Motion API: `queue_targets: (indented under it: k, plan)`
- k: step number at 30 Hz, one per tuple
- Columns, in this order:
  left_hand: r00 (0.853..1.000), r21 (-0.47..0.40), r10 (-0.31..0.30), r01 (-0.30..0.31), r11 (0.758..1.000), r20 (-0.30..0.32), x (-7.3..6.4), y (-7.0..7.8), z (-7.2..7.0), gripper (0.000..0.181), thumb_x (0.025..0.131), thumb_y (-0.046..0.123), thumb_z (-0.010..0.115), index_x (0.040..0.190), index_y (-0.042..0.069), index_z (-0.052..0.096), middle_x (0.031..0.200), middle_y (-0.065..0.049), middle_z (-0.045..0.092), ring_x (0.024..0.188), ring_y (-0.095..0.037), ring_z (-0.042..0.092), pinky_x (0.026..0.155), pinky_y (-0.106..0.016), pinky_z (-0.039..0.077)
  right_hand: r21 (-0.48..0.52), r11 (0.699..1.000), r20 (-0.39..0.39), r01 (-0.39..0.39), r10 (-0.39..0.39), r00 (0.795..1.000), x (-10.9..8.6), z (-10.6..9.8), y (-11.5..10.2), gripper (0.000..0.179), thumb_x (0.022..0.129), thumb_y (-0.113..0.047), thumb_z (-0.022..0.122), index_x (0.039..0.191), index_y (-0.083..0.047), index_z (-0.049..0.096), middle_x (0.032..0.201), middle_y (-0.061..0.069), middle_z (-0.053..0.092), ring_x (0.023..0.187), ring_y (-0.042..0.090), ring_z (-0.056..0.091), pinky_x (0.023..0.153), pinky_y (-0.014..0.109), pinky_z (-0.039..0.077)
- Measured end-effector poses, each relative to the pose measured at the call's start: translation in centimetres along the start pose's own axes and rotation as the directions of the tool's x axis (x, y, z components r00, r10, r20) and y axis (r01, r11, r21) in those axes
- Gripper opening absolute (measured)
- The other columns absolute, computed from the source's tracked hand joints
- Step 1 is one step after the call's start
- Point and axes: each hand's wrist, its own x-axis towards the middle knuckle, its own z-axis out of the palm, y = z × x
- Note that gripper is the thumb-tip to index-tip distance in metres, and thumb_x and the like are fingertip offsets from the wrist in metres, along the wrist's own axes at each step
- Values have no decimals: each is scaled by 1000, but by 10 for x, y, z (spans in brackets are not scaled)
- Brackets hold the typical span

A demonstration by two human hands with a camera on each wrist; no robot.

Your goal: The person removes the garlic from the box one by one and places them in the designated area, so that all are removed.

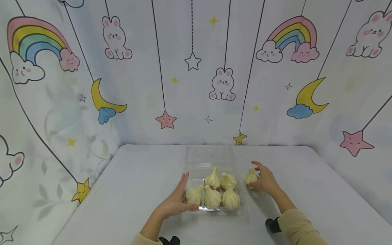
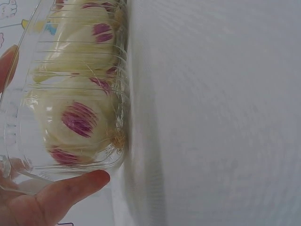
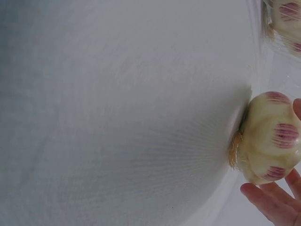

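Note:
A clear plastic box (image 1: 240, 200) with its lid folded back holds several pale garlic bulbs (image 1: 212, 197). Along the box's left front corner lies my left hand (image 1: 174, 203), thumb by the front rim and fingers straight up the left side. In the left wrist view, one straight finger (image 2: 77, 190) lies against the box's end wall, with purple-streaked bulbs (image 2: 80, 120) showing through the plastic. To the right of the box, my right hand (image 1: 267, 181) holds a single garlic bulb (image 1: 250, 176) between thumb and fingers. Its root tuft (image 3: 235, 149) faces the tabletop.
The transparent lid (image 1: 211, 156) lies flat behind the box, toward the back of the white table (image 1: 147, 170). Behind the table hangs a cloth backdrop (image 1: 137, 85) printed with rabbits, stars and rainbows. A dark wrist camera (image 1: 272, 225) sits at the right sleeve.

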Motion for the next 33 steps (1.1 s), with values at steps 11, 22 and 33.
queue_targets:
  k: [11, 22, 33]
  plan:
    - [1000, -8, 0, 0, 1000, 9, 1, -1, -1, 114, 71, 19, 79, 147, 12, -5, 149, -23, -12, 132, -49, -2, 98, -68, 12, 6, 1000, -27, 18, -18, 999, -7, -5, -5, 86, 67, -8, 79, 136, 4, 30, 119, 34, 46, 104, 51, 47, 81, 56, 44]
    - [1000, -11, -5, 5, 1000, 0, 0, 0, -1, 114, 70, 19, 79, 148, 15, -4, 149, -23, -12, 131, -51, 3, 97, -68, 14, 34, 999, -52, 21, -19, 998, -11, -11, -8, 84, 71, -12, 77, 137, 5, 29, 121, 35, 45, 106, 53, 47, 82, 55, 45]
    - [1000, -23, 2, -2, 1000, 9, 0, -1, 0, 114, 71, 19, 79, 147, 14, -6, 149, -23, -13, 130, -53, 5, 97, -68, 15, 66, 997, -68, 27, -23, 997, -16, -14, -16, 82, 74, -14, 76, 138, 3, 28, 124, 35, 43, 111, 52, 44, 84, 56, 44]
